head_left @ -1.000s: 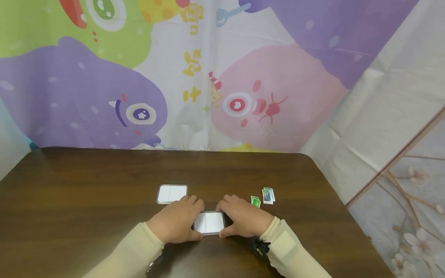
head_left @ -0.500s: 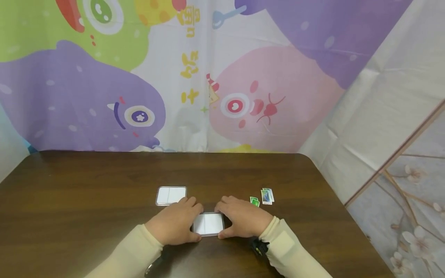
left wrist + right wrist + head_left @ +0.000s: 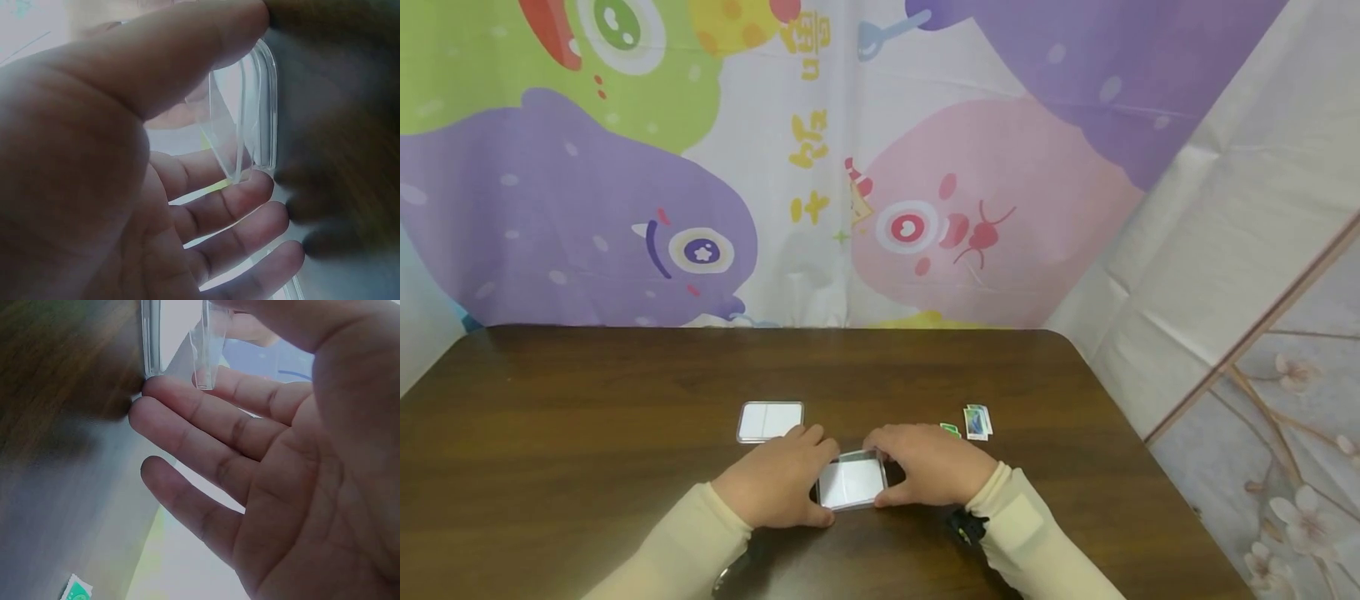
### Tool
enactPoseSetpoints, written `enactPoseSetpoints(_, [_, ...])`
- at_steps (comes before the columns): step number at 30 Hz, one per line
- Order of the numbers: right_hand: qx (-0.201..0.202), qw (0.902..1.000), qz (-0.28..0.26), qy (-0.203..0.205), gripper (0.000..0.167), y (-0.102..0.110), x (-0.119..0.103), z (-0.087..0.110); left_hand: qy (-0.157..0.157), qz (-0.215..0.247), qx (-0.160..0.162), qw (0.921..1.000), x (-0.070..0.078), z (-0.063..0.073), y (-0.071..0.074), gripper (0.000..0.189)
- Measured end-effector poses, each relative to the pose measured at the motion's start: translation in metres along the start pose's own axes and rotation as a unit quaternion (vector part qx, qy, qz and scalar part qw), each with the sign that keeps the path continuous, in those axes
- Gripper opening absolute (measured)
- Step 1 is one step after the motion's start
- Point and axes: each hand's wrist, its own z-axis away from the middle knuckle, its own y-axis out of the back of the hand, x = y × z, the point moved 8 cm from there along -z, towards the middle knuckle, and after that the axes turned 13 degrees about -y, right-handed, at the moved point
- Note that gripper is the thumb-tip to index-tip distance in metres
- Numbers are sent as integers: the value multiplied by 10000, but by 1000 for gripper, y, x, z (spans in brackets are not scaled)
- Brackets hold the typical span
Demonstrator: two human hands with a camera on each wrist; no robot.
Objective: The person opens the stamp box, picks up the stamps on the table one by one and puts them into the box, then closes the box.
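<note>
Between my two hands is a small clear plastic case (image 3: 852,483) with a white lining, low over the table. Its clear lid (image 3: 206,365) stands apart from the base (image 3: 149,347) in the right wrist view. My right hand (image 3: 936,468) pinches the lid at the right end by thumb and fingers. At the left end my left hand (image 3: 775,482) grips the case between thumb and forefinger. The left wrist view shows the lid (image 3: 219,122) slanting against the base rim (image 3: 270,106). The other fingers of both hands are spread loosely.
A similar flat white-lined case (image 3: 771,422) lies behind my left hand. Small stamps (image 3: 977,422) lie at the right, with green stamps (image 3: 950,429) partly hidden by my right hand. A printed curtain (image 3: 805,208) hangs behind the brown table (image 3: 625,375).
My right hand has risen slightly and moved a little right, lifting the lid's right side so that it tilts. The left hand stays in place. More of the green stamps is covered.
</note>
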Motion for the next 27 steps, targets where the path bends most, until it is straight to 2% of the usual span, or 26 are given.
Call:
enactPoseSetpoints(7, [31,9999,-98,-37,53,4,1,1,87,120,64,9999,-4,1,0,70])
enactPoseSetpoints(17, [142,9989,-316,-300,49,20,15,6,336,264,144,9990,-8,3,4,57])
enactPoseSetpoints(22, [354,9976,-413,-438,49,30,23,10,383,314,140,9987,-7,3,5,52])
enactPoseSetpoints(27, [597,9968,-262,-464,50,36,28,13,344,243,151,9990,-5,1,5,50])
